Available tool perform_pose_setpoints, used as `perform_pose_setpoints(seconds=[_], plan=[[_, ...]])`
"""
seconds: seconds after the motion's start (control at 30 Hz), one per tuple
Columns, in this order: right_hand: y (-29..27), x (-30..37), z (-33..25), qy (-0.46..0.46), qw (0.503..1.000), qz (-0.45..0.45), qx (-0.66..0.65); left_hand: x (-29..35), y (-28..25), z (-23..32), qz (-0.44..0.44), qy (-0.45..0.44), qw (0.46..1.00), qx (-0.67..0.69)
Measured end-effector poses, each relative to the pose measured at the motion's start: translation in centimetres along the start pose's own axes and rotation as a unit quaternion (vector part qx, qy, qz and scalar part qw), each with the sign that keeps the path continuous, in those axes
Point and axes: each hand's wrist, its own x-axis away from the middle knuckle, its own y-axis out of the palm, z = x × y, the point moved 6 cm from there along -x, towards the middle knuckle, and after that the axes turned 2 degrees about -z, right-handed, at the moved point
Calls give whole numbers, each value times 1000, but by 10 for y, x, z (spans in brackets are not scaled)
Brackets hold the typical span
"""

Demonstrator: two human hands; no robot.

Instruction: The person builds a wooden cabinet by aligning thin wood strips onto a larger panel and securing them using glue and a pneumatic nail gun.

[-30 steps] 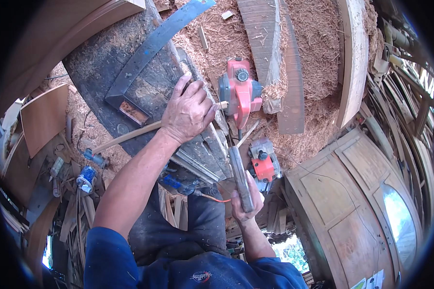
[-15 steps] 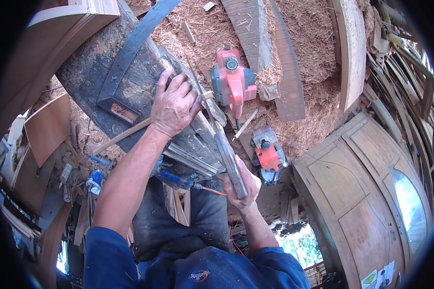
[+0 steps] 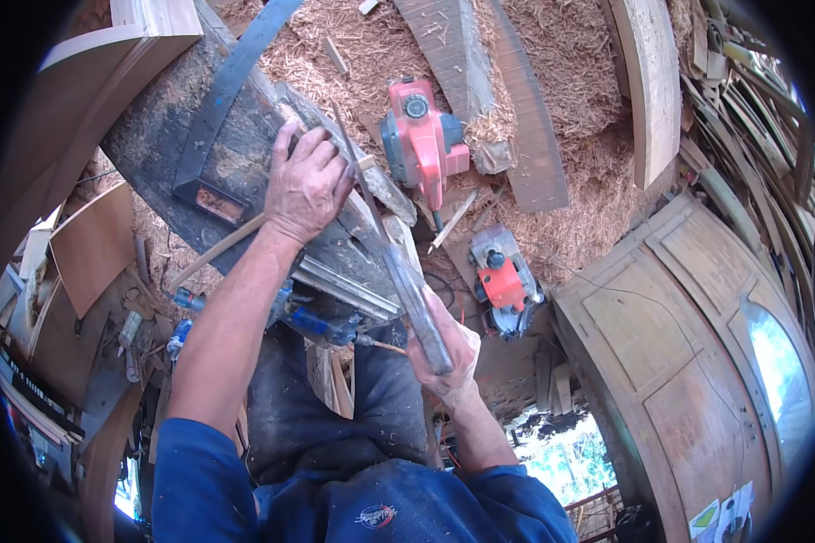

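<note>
My left hand (image 3: 308,185) presses down on the bench with its fingers bent over a thin wooden strip (image 3: 217,253). The strip passes beneath the palm, and its short end shows beyond the fingers. My right hand (image 3: 448,348) is wrapped round the worn grey handle of what looks like a handsaw (image 3: 410,299). Its narrow blade, seen edge-on, points away from me and crosses the strip's end just right of my left hand. Under both lies a dark, worn workbench (image 3: 167,172), with a large metal square (image 3: 226,95) on it.
Right of the bench stand a red electric planer (image 3: 421,140) and another red power tool (image 3: 503,281). A blue power tool (image 3: 321,326) lies by my legs. Wood shavings (image 3: 580,100) cover the floor beyond; a panelled wooden door (image 3: 661,335) is at right.
The handsaw and my right hand have drawn slightly back toward me. My left hand stays on the strip. The whole view has shifted a little.
</note>
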Motion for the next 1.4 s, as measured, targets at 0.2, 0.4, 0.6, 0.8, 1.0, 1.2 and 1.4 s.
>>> perform_pose_setpoints(seconds=[0.2, 0.4, 0.6, 0.8, 1.0, 1.2, 1.4], plan=[[1, 5, 1, 3, 999, 31, -29, 3, 2, 3, -7, -3, 1000, 5], [-15, 10, -15, -49, 991, 125, -4, 6, 5, 2, -2, -6, 1000, 15], [3, -18, -4, -11, 996, 83, -23, 1, 3, 0, -10, -4, 1000, 12], [17, -16, 2, 9, 999, 39, -30, 1, -1, -1, -4, -6, 1000, 13], [23, -42, -2, -1, 999, 20, -38, 0, 1, 0, 6, 6, 1000, 18], [14, -5, -2, 10, 999, 15, -39, 2, 2, -1, -9, -2, 1000, 16], [25, -49, -6, 84, 995, -28, -53, 0, 2, -1, -5, 7, 1000, 15]])
